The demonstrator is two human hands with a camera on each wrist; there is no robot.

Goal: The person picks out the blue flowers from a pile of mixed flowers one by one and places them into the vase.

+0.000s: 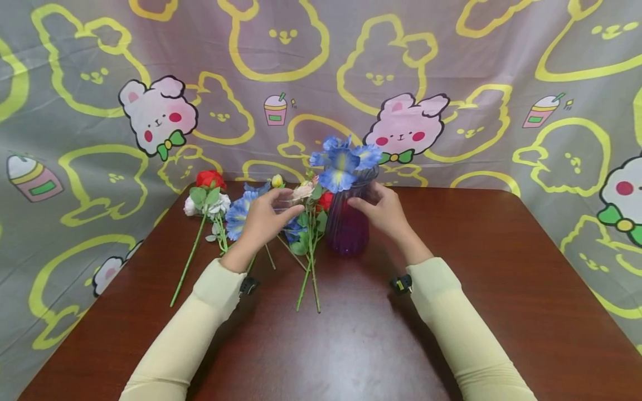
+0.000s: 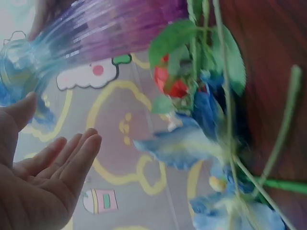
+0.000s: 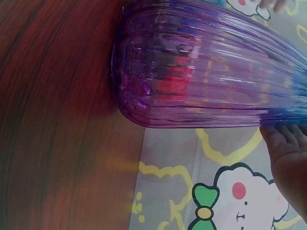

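A ribbed purple glass vase (image 1: 348, 231) stands upright on the table, its neck bluish in the right wrist view. My right hand (image 1: 383, 209) holds its upper part, thumb across the front and fingers (image 3: 283, 139) along the far side. A blue iris (image 1: 343, 164) spreads over the mouth; whether its stem is inside I cannot tell. My left hand (image 1: 266, 217) is raised left of the vase, thumb and fingers apart with nothing between them. It overlaps a pale pink flower (image 1: 303, 191) and another blue iris (image 1: 238, 214) in the head view.
Loose artificial flowers lie left of the vase: a red flower (image 1: 210, 179), a white flower (image 1: 219, 205), a yellow bud (image 1: 277, 181) and crossed green stems (image 1: 312, 273). The brown table (image 1: 476, 267) ends at a cartoon-printed cloth (image 1: 301, 67) behind.
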